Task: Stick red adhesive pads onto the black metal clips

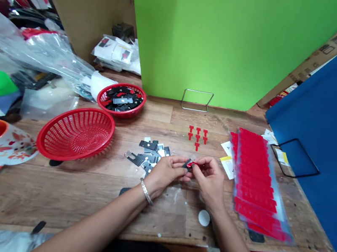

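Observation:
My left hand (pixel 165 171) pinches a small black-and-silver flat piece (pixel 187 163), closed around its lower end. The fingertips of my right hand (pixel 210 180) are closed on a small red piece (pixel 192 164) that lies against the black one; the fingers partly hide both. Just left of my hands is a loose pile of black and silver flat pieces (pixel 147 156). Beyond them, several red T-shaped pieces (pixel 197 137) lie in short rows on the wooden table (pixel 157 196).
A red basket (pixel 59 126) stands at left, with a smaller basket (pixel 139 105) of black pieces behind it. An orange-and-white mug (pixel 14 146) sits far left. Red strips (pixel 253 177) on clear sheets lie at right. A green panel (pixel 208 38) and a blue panel (pixel 331 126) bound the table.

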A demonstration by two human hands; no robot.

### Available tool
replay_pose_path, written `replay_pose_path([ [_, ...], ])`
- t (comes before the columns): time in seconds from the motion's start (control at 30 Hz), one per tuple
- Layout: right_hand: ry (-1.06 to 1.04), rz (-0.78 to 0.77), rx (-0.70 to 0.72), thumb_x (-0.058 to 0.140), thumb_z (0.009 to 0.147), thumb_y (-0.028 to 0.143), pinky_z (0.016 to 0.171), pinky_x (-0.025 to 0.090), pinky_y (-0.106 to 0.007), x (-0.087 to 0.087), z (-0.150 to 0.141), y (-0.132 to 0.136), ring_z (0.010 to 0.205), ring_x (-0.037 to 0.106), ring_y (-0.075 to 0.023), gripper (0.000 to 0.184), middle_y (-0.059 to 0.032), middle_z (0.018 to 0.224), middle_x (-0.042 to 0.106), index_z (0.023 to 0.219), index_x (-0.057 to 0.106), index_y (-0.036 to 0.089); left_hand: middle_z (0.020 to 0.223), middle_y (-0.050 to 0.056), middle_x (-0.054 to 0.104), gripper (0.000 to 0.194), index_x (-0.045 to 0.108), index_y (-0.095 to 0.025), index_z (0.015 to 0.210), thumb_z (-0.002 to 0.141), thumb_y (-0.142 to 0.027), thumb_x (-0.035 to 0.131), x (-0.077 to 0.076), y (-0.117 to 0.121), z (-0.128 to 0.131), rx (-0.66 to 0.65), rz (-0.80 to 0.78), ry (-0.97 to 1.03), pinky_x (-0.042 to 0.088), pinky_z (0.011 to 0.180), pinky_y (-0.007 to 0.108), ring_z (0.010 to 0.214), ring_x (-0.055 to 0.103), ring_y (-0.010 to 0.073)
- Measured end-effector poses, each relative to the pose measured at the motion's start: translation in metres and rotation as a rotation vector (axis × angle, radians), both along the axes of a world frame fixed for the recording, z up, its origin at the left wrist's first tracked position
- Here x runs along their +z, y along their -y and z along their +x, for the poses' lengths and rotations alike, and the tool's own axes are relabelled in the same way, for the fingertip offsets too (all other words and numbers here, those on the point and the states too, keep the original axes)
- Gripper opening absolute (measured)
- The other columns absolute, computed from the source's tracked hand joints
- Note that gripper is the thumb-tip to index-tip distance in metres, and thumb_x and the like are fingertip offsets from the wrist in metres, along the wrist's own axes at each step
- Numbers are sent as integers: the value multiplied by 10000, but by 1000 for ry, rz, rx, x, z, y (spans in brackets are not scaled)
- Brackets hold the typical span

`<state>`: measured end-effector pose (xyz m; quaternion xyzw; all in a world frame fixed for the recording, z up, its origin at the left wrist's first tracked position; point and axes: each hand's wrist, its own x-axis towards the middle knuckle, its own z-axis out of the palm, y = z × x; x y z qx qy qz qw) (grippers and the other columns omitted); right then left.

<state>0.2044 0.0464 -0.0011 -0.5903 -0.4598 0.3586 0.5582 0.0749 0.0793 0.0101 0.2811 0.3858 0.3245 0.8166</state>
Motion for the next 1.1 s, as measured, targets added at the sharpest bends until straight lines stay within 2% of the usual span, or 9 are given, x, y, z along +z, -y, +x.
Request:
replay_pose_path([
  [0.93,31,6,18,607,719,225,619,453,-245,-1,-2,1,680,564,-128,85,5,782,590,764,536,212,783,83,690,318,629,-101,956,645,-49,673,0,0,-5,-9,-1,0,543,610,228,616,653,133],
  [1.1,27,15,17,602,725,226,633,460,-254,-2,-2,-1,709,569,-137,83,-6,801,594,777,539,209,776,87,688,312,629,-97,952,647,-95,695,-1,-1,-7,-19,11,12,544,623,237,636,652,138],
])
